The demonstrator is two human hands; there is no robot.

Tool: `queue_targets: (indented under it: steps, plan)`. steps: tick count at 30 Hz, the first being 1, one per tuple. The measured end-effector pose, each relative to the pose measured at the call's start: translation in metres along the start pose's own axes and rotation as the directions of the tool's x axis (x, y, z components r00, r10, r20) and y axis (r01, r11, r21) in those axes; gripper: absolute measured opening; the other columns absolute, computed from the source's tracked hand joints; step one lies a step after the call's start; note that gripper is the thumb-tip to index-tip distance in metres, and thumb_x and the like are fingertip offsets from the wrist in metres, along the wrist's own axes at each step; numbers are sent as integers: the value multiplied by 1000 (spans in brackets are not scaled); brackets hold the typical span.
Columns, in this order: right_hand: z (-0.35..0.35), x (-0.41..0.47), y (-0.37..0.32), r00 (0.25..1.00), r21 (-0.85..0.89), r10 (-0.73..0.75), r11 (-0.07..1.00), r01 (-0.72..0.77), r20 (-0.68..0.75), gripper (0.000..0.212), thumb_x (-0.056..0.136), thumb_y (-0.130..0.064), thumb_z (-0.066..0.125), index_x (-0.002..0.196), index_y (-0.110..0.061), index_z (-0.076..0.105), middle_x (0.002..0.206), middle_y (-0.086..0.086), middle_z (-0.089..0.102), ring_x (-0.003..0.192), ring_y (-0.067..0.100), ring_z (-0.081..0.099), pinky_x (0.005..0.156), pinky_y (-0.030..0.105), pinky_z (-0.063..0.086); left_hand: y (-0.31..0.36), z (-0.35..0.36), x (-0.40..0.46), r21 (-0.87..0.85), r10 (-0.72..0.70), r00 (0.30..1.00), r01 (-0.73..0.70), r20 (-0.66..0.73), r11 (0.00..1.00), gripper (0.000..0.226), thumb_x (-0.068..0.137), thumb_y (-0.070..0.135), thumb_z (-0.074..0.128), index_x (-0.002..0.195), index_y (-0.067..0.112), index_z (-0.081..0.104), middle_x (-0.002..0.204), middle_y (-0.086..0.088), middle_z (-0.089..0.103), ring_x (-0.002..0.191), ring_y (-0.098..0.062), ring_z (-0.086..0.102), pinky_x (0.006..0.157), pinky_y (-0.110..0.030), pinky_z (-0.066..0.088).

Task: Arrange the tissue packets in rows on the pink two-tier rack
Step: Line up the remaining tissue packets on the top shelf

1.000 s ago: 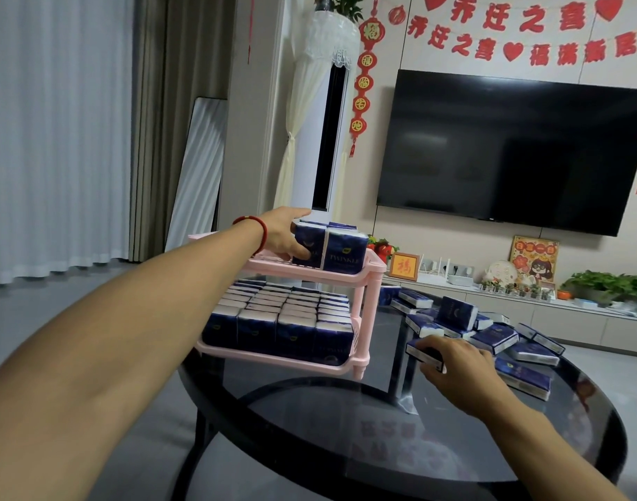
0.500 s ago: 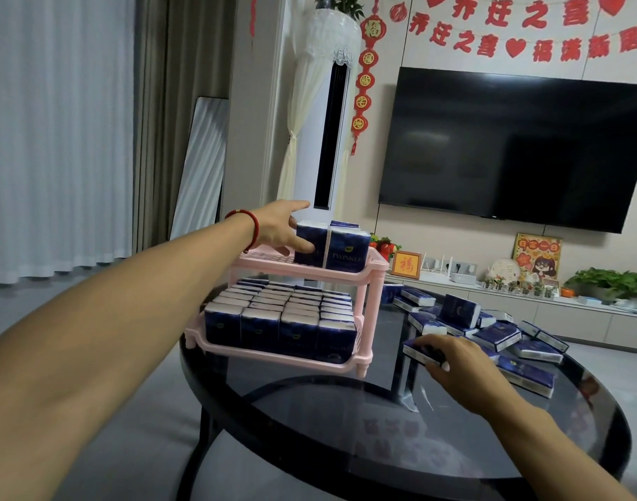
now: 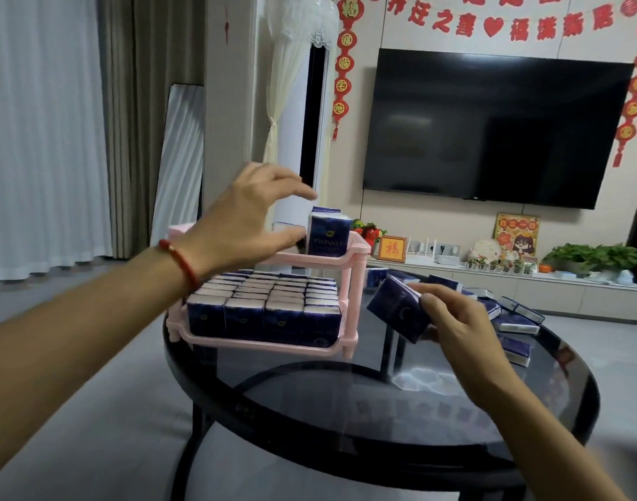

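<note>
The pink two-tier rack (image 3: 349, 255) stands on the left part of a round black glass table (image 3: 346, 403). Its lower tier is packed with rows of dark blue tissue packets (image 3: 262, 320). On the upper tier's right end stands an upright packet (image 3: 328, 236). My left hand (image 3: 244, 218) hovers just left of that packet, fingers spread, holding nothing. My right hand (image 3: 458, 320) is lifted above the table to the right of the rack and grips one tilted blue packet (image 3: 396, 307). Several loose packets (image 3: 516, 321) lie on the table behind it.
A TV (image 3: 490, 128) hangs on the far wall above a low white cabinet (image 3: 526, 283) with plants and ornaments. Curtains and a leaning mirror (image 3: 179, 157) are at the left. Red paper decorations hang on the wall.
My left hand has let go of the upper-tier packets and opened beside them. My right hand has picked a packet off the table and lifted it toward the rack. The camera moved closer.
</note>
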State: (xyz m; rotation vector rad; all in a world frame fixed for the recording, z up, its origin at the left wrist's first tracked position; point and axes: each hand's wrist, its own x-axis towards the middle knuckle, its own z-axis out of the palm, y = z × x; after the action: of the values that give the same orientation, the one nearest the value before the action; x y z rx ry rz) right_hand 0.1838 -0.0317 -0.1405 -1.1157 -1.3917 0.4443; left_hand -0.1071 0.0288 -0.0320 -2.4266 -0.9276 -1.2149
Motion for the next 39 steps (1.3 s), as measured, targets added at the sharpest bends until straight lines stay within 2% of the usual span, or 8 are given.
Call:
queue_targets:
  steps: [5, 9, 16, 21, 25, 28, 32, 39]
  plan:
    - [16, -41, -33, 979, 255, -71, 967, 21, 191, 28, 103, -16, 50, 118, -9, 72, 104, 11, 77, 94, 29, 74, 79, 41, 63, 82, 47, -62, -446, -138, 981, 184, 133, 876, 36, 90, 28, 76, 124, 29, 64, 111, 14, 69, 98, -4, 68, 82, -28, 60]
    - [1, -30, -15, 986, -142, -66, 986, 88, 155, 22, 104, -22, 57, 110, -10, 75, 95, 2, 79, 88, 17, 75, 80, 36, 62, 82, 87, -83, -534, -249, 918, 383, 307, 754, 49, 84, 25, 78, 123, 45, 56, 111, 12, 73, 96, -8, 73, 87, -41, 61]
    - [-96, 33, 86, 956, -921, 274, 337, -197, -104, 26, 98, -34, 51, 120, -25, 63, 129, 7, 64, 111, 31, 58, 92, 46, 53, 81, 102, -88, -446, -299, 892, 432, 338, 784, 59, 86, 20, 78, 132, 45, 52, 113, 11, 70, 85, -8, 71, 83, -28, 59]
    - [-83, -8, 42, 990, -879, 114, 475, 24, 89, 23, 92, -41, 72, 109, -27, 73, 101, -6, 72, 87, 15, 63, 76, 38, 56, 78, 102, -95, -432, -270, 897, 410, 350, 803, 58, 90, 20, 76, 135, 45, 48, 116, 8, 68, 93, -7, 70, 70, -4, 50]
    - [-50, -45, -9, 971, -303, 111, 952, -43, 210, 29, 104, -26, 52, 108, -8, 74, 91, 14, 75, 84, 27, 70, 72, 34, 61, 76, 101, -98, -468, -240, 906, 389, 348, 794, 46, 91, 18, 76, 126, 42, 59, 121, 14, 67, 106, -6, 67, 76, -4, 50]
    - [-16, -61, -16, 947, 8, 122, 991, -130, 296, 35, 104, -23, 45, 115, 0, 68, 102, 24, 72, 95, 35, 71, 76, 34, 63, 74, 104, -99, -500, -237, 895, 413, 377, 761, 48, 87, 14, 78, 124, 41, 62, 115, 18, 70, 106, 0, 66, 86, -13, 53]
    - [16, -64, 1, 970, -136, 52, 991, -20, 238, 35, 104, -48, 47, 110, -21, 68, 108, 14, 68, 98, 32, 68, 83, 49, 62, 74, 106, -100, -630, -219, 845, 514, 487, 583, 66, 73, 21, 77, 134, 31, 57, 124, 8, 67, 113, -7, 66, 97, -32, 58]
    - [33, -68, -16, 980, -396, -45, 910, 120, 193, 25, 104, -30, 49, 129, -26, 49, 107, -12, 65, 94, -1, 64, 76, 19, 54, 68, 99, -106, -644, -302, 887, 462, 350, 609, 64, 73, 18, 83, 131, 34, 60, 121, 7, 71, 108, -7, 70, 99, -37, 58]
